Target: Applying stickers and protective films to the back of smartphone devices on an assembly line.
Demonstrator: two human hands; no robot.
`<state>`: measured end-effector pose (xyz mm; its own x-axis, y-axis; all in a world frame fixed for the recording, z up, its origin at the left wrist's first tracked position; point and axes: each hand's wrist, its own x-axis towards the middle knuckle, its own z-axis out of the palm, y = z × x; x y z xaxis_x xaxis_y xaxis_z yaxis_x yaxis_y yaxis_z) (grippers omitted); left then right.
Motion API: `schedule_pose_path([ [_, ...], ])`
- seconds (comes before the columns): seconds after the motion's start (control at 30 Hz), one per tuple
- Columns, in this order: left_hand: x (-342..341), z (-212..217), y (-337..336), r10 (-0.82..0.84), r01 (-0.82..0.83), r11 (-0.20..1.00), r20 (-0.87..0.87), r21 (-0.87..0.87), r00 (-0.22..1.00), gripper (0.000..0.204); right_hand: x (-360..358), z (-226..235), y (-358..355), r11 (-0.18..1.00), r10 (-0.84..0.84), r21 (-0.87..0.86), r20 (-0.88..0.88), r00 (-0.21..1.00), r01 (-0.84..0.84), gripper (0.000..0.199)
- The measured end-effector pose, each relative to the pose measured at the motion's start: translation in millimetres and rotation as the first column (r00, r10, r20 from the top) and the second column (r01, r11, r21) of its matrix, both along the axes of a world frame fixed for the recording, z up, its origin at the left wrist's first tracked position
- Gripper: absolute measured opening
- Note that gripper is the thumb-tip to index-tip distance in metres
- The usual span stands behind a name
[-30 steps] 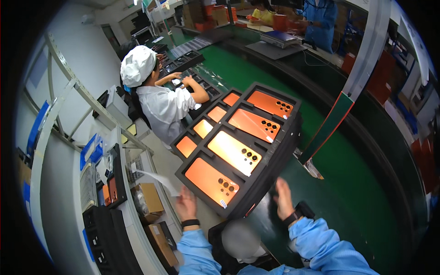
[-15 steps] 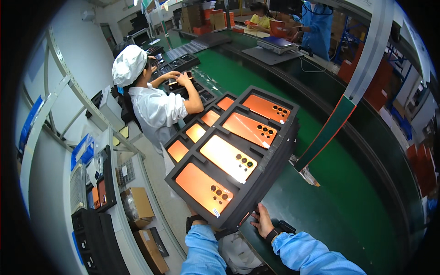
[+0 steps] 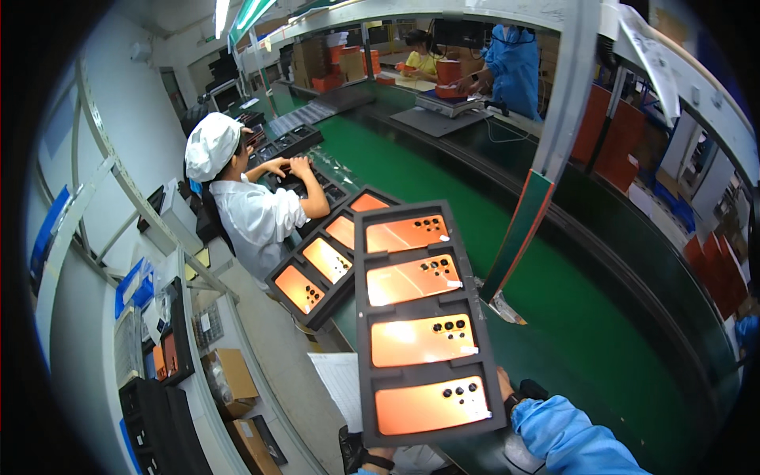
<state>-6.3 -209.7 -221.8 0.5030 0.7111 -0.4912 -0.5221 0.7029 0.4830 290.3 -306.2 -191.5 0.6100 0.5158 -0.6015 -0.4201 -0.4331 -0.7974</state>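
A black tray (image 3: 417, 311) reaches toward me in front, its long side running away from me. In its slots lie several orange phones (image 3: 431, 405), backs up, with black camera rings. My left hand (image 3: 381, 454) grips the tray's near edge from below; its fingers are hidden underneath. At the near right corner, my right hand (image 3: 504, 385) holds the tray's side, most of its fingers out of sight behind it. Whether more trays lie beneath cannot be made out. Beyond its left side sits a second black tray (image 3: 315, 323) of orange phones, partly covered.
A green conveyor belt (image 3: 380, 162) runs along the bench, with an upright post (image 3: 518, 237) at its side. A co-worker in a white cap (image 3: 212, 146) works at the left. Shelves (image 3: 178, 273) with boxes line the left wall. A paper sheet (image 3: 336, 380) shows beside the tray.
The front tray has turned and come nearer to me, exposing more of the second tray behind. My right hand has moved up against its side; my left hand has dropped lower in view.
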Motion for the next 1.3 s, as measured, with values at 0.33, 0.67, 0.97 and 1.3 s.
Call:
schedule_pose_path([
  [0.33,-3.5,5.9,-116.2,-0.21,0.189,0.958,-0.075,-0.217,0.975,0.037,-8.4,50.1,-119.5,0.961,0.209,-0.211,0.123,0.97,-0.18,0.051],
  [0.67,22.9,-14.8,-270.7,-0.463,0.456,0.831,0.057,-0.319,0.884,0.038,8.7,37.7,-273.8,0.977,0.168,-0.157,0.163,0.972,-0.143,0.039],
  [0.97,34.1,-36.4,-382.5,-0.505,0.534,0.781,0.174,-0.325,0.845,0.038,81.1,37.4,-448.2,0.99,-0.138,-0.024,-0.144,0.98,0.136,0.041],
  [1.3,4.7,158.8,-172.7,0.216,0.239,0.79,-0.621,0.565,0.754,0.019,-52.1,212.7,-567.0,0.601,-0.796,0.407,0.234,0.558,0.688,0.021],
])
